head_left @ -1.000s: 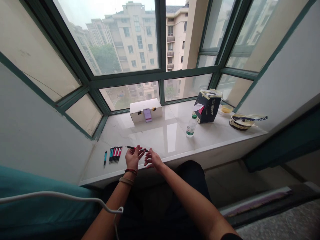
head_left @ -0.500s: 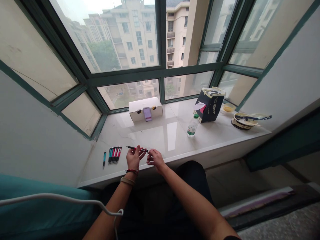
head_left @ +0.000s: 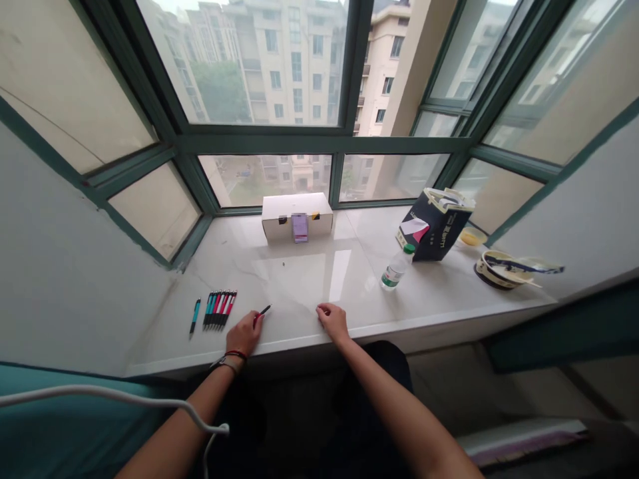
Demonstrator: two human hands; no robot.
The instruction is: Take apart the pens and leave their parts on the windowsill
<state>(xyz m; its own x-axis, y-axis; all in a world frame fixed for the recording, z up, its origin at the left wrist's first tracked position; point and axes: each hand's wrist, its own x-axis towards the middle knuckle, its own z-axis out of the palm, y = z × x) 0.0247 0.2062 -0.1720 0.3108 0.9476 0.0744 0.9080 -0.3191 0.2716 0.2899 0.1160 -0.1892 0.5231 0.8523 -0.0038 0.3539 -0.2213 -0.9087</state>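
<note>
My left hand (head_left: 244,332) rests low over the sill's front edge, closed on a red and black pen (head_left: 264,310) whose dark end points up and to the right. Further right, my right hand (head_left: 333,320) is curled near the edge with thumb and fingers together. Whatever lies between those fingertips, if anything, is hidden. To the left of my left hand, several red, teal and black pens (head_left: 219,310) lie side by side in a row. One teal pen (head_left: 194,317) lies apart, left of that row.
A white box (head_left: 279,229) with a small purple pack (head_left: 300,228) at its front stands by the window. At right are a water bottle (head_left: 394,269), a dark paper bag (head_left: 439,229), a bowl (head_left: 492,273) and a small yellowish dish (head_left: 472,237). A white cable (head_left: 124,396) crosses lower left.
My hands have moved apart: the left went left and down with the pen, the right came away from the pen's end. The view has shifted slightly.
</note>
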